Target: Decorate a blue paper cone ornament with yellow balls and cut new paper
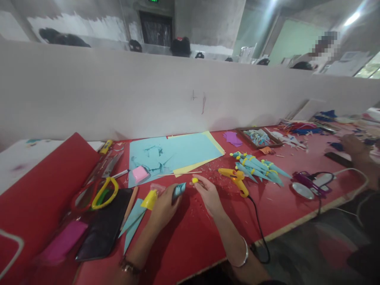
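Yellow ball (pixel 195 180) pinched in your right hand (pixel 209 194), between counter's (pixel 185 241) back and front edges; left hand's (pixel 163 206) fingers curled round blue paper (pixel 179 190), squeezing could crease it. Glue gun (pixel 234 176) beside, cord (pixel 257 221) over front edge: snagging could drag its tip

From where I sit, I am seeing the left hand (pixel 162 206) gripping a small rolled piece of light-blue paper (pixel 179 191) above the red tabletop (pixel 184 253). The right hand (pixel 208 194) is pinching a small round yellow piece (pixel 195 180) between its fingertips, just beside the blue roll. To its right, a yellow glue gun with a black cord (pixel 235 178) is lying near light-blue paper cones with yellow trim (pixel 258 166). Left of the hands, yellow-handled scissors (pixel 105 194) are resting by a flat black case (pixel 103 229).
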`<state>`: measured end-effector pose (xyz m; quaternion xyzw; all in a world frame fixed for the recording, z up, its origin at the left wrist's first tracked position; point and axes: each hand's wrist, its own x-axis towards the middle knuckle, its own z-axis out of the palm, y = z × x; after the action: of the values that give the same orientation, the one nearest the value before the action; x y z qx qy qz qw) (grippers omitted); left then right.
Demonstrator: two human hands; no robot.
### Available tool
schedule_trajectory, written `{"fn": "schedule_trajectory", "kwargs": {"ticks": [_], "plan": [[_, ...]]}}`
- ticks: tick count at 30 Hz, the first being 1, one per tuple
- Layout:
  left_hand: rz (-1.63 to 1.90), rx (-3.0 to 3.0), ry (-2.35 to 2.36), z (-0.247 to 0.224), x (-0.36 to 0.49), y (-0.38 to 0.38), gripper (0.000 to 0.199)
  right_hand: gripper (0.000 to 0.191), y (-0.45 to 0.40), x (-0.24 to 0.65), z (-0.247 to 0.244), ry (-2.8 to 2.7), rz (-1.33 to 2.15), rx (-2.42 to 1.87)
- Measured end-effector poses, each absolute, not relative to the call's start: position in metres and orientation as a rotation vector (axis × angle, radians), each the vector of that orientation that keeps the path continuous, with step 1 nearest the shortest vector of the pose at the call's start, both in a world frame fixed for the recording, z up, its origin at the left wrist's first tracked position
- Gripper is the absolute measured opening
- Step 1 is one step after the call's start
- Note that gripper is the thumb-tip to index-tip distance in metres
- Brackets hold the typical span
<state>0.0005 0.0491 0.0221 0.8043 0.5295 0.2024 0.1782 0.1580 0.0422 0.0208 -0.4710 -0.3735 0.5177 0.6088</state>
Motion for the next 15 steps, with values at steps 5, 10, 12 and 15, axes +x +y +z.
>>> {"fn": "schedule_trajectory", "kwargs": {"ticks": [5, 10, 12, 15], "plan": [[0.54, 2.202, 1.459, 0.019, -0.009, 0.036, 0.037, 0.025, 0.036, 0.147, 0.028, -1.022, 1.199, -1.088], [0.506, 2.237, 1.402, 0.022, -0.014, 0.035, 0.043, 0.025, 0.035, 0.147, 0.027, -1.11, 1.174, -1.066], [0.473, 2.258, 1.37, 0.022, -0.015, 0.036, 0.045, 0.025, 0.036, 0.148, 0.025, -1.094, 1.183, -1.053], [0.429, 2.273, 1.352, 0.021, -0.016, 0.037, 0.047, 0.026, 0.037, 0.148, 0.022, -1.06, 1.218, -1.026]]}}
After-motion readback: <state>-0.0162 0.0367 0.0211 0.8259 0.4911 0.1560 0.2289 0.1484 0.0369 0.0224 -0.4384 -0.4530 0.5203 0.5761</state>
